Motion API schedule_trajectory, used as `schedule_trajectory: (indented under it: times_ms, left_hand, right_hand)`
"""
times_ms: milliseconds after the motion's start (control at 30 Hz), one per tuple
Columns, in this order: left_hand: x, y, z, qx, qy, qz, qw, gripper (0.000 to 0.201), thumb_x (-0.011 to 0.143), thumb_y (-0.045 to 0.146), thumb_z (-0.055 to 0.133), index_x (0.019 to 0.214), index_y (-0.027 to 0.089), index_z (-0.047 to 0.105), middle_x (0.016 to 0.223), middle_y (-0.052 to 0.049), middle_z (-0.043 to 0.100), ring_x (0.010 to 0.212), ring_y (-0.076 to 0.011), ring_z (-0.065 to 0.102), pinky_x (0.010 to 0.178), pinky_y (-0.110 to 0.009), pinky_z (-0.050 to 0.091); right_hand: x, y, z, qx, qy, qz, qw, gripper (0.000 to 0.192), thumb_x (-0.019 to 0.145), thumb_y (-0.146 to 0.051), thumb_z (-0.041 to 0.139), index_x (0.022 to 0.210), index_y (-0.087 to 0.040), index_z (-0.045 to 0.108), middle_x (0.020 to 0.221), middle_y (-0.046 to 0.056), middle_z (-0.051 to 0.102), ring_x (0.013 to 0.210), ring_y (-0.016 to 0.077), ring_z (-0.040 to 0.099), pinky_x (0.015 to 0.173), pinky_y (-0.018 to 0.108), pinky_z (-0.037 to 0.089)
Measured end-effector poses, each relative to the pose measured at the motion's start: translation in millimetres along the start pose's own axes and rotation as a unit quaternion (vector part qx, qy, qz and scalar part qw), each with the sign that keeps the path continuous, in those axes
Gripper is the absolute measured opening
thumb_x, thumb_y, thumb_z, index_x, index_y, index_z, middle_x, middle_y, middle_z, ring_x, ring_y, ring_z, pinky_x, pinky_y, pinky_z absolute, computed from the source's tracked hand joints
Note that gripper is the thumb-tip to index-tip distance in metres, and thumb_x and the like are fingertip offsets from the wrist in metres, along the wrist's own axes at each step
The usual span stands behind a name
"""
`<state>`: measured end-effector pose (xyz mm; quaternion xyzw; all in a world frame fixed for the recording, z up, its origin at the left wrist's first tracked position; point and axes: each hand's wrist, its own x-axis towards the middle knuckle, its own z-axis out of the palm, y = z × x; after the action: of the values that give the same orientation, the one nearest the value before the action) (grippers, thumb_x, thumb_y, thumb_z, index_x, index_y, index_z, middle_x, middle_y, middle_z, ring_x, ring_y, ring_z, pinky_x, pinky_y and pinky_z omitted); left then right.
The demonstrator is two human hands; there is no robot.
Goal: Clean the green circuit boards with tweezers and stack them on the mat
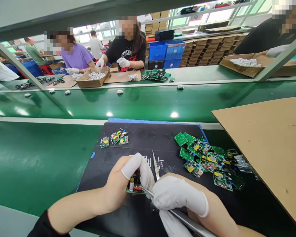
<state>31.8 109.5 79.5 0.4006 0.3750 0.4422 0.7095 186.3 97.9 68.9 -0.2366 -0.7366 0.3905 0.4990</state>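
Factory assembly line, green conveyor belt point(143, 102) crossing the middle of the view, black work mat point(148, 141) laid on the near bench. Left hand point(128, 184), white finger cots on thumb and forefinger, closed around a small circuit board point(134, 187) held just above the mat's near edge; board pinched by its sides, components facing up. Right hand point(182, 200), also in finger cots, closed on a pair of metal tweezers point(153, 192); one tip pressed against the right edge of the held board, the other prong pointing up and away. Both hands touching each other at the board. Small group of populated boards point(114, 137) at the mat's far left. Loose heap of green boards point(207, 158) at the mat's right, some face down, some overlapping. Cardboard sheet point(266, 148) just beside the heap, on the right. Across the belt, two gloved people at an open cardboard box point(92, 79) of white parts, a further pile of green boards point(156, 75) near them. White parts point(119, 92) spaced along the far edge of the belt. Blue crates point(166, 52) and stacked cartons behind.
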Motion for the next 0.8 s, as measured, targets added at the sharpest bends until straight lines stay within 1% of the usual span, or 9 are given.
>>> schedule_trajectory:
  times_ms: [100, 167, 267, 400, 567, 700, 800]
  left_hand:
    - [-1, -3, -1.7, -0.010, -0.012, -0.026, 1.000, 0.057, 0.079, 0.064, 0.058, 0.048, 0.016, 0.051, 0.045, -0.001, 0.046, 0.036, -0.0094, 0.036, 0.034, -0.024, 0.021]
    - [-1, -5, -3.1, -0.018, -0.002, -0.032, 0.999, 0.057, 0.077, 0.066, 0.059, 0.050, 0.017, 0.052, 0.045, 0.000, 0.045, 0.035, -0.0091, 0.035, 0.033, -0.023, 0.020]
    - [-1, -5, -4.1, -0.012, 0.009, -0.015, 1.000, 0.056, 0.078, 0.064, 0.060, 0.050, 0.016, 0.053, 0.044, 0.000, 0.046, 0.036, -0.0094, 0.036, 0.034, -0.023, 0.022]
    - [1, -4, -3.1, -0.018, -0.008, 0.010, 1.000, 0.052, 0.083, 0.055, 0.059, 0.049, 0.015, 0.055, 0.045, -0.003, 0.050, 0.039, -0.0120, 0.043, 0.037, -0.024, 0.026]
    - [-1, -3, -3.5, -0.015, 0.002, 0.040, 0.999, 0.048, 0.086, 0.048, 0.060, 0.051, 0.015, 0.057, 0.049, -0.004, 0.056, 0.048, -0.0153, 0.052, 0.049, -0.027, 0.039]
    - [-4, -3, -4.9, -0.014, -0.012, 0.066, 0.998, 0.048, 0.090, 0.046, 0.056, 0.053, 0.015, 0.059, 0.052, -0.005, 0.058, 0.050, -0.0160, 0.053, 0.052, -0.029, 0.040]
    - [-5, -1, -4.2, -0.004, -0.010, 0.094, 0.996, 0.048, 0.091, 0.046, 0.055, 0.055, 0.015, 0.059, 0.054, -0.006, 0.059, 0.053, -0.0166, 0.054, 0.053, -0.029, 0.041]
  right_hand:
    - [-1, -3, 2, -0.007, 0.013, 0.049, 0.999, 0.005, 0.084, -0.025, 0.061, 0.079, -0.025, 0.064, 0.073, 0.003, 0.069, 0.063, 0.0166, 0.068, 0.062, 0.024, 0.057]
    - [-4, -4, 4, -0.012, 0.019, 0.068, 0.997, 0.010, 0.086, -0.025, 0.057, 0.080, -0.025, 0.064, 0.073, 0.002, 0.069, 0.062, 0.0154, 0.067, 0.062, 0.022, 0.057]
    - [-9, -4, 7, -0.026, 0.021, 0.085, 0.996, 0.014, 0.089, -0.024, 0.053, 0.080, -0.025, 0.064, 0.072, 0.002, 0.068, 0.060, 0.0131, 0.066, 0.062, 0.019, 0.057]
    - [-12, 0, 7, -0.047, 0.019, 0.063, 0.997, 0.010, 0.086, -0.021, 0.058, 0.081, -0.025, 0.066, 0.071, 0.001, 0.069, 0.058, 0.0129, 0.066, 0.062, 0.019, 0.057]
    - [-10, 0, 5, -0.061, -0.001, 0.057, 0.997, 0.008, 0.082, -0.017, 0.064, 0.084, -0.025, 0.066, 0.078, 0.002, 0.072, 0.066, 0.0153, 0.070, 0.066, 0.022, 0.059]
    - [-9, 0, 4, -0.054, -0.015, 0.048, 0.997, 0.009, 0.083, -0.017, 0.063, 0.088, -0.024, 0.065, 0.084, 0.002, 0.073, 0.073, 0.0152, 0.072, 0.071, 0.021, 0.058]
    - [-10, 1, 3, -0.038, -0.040, 0.037, 0.998, 0.009, 0.086, -0.017, 0.060, 0.088, -0.024, 0.065, 0.087, 0.002, 0.074, 0.078, 0.0145, 0.072, 0.076, 0.020, 0.057]
